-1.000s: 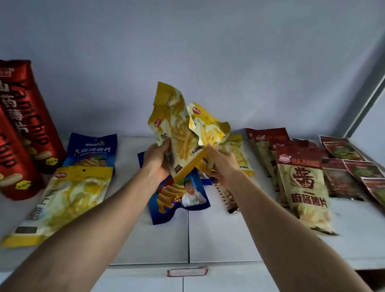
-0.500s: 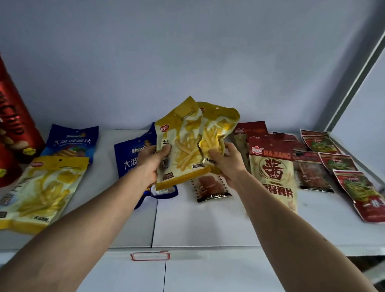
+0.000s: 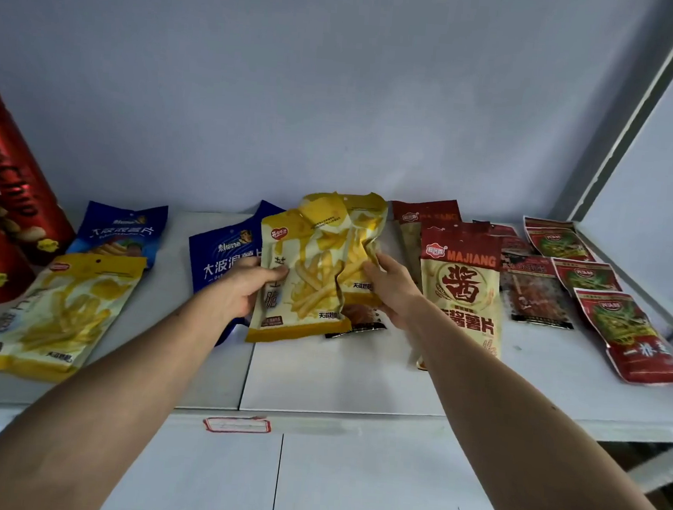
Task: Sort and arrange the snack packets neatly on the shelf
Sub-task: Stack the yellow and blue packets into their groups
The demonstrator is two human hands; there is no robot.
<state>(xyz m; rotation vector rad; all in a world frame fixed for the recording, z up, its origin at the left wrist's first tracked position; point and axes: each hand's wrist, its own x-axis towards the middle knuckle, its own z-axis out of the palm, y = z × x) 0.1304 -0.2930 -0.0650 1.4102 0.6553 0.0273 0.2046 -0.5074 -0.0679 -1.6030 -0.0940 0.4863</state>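
Two yellow fries packets are held together above the middle of the white shelf (image 3: 357, 381). The front yellow packet (image 3: 305, 276) is gripped at its left edge by the left hand (image 3: 239, 291), thumb curled over the front face. The rear yellow packet (image 3: 357, 252), partly overlapped by the front one, is held at its right edge by the right hand (image 3: 392, 287), fingers curled against its crumpled side. Both packets are tilted back, their lower edges close to the shelf surface; whether they touch it cannot be told.

Behind the left hand a blue chip packet (image 3: 221, 262) is seen lying flat, and a small dark packet (image 3: 358, 321) is seen under the held pair. At the left a third yellow fries packet (image 3: 52, 313) lies flat near the front edge, with a second blue packet (image 3: 121, 234) just behind it and red Yam Chip tubes (image 3: 5, 196) leaning at the far left. To the right of the right hand a cream and red MAJIANG packet (image 3: 460, 292) is laid over other red-topped packets. Beside it a clear packet of dark snack (image 3: 537, 294) is placed, and red and green packets (image 3: 619, 329) are set in an overlapping row along the right end. A red-bordered label (image 3: 237, 425) is fixed to the shelf's front lip.
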